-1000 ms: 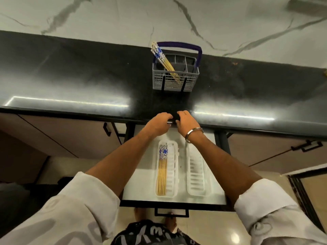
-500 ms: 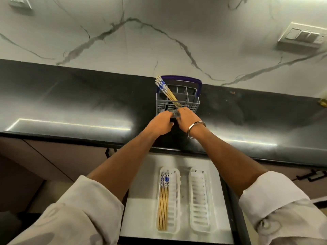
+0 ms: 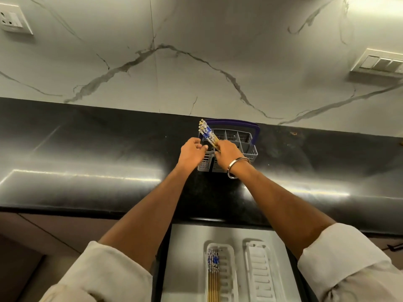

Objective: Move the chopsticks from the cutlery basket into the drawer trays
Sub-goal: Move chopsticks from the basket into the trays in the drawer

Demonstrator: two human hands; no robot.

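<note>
A grey cutlery basket [image 3: 248, 148] with a purple handle stands on the black counter near the wall. Several chopsticks [image 3: 207, 134] with blue-patterned tops lean out of its left compartment. My right hand [image 3: 226, 154], with a metal bangle on the wrist, closes its fingers around the lower part of those chopsticks. My left hand [image 3: 192, 151] hovers just left of them, fingers curled, holding nothing I can see. Below, the open drawer [image 3: 185, 258] holds two white trays: the left tray [image 3: 231, 271] has several chopsticks [image 3: 212, 277] lying in it, the right tray [image 3: 261, 273] has none.
The black counter [image 3: 87, 162] runs across the view under a marble wall. A socket plate [image 3: 13, 20] sits at the upper left of the wall and a switch panel [image 3: 379, 62] at the right. Cabinet fronts flank the drawer.
Both hands left the counter's front edge, travelled up to the basket, and the right hand has taken hold of the chopsticks. The view tilted upward.
</note>
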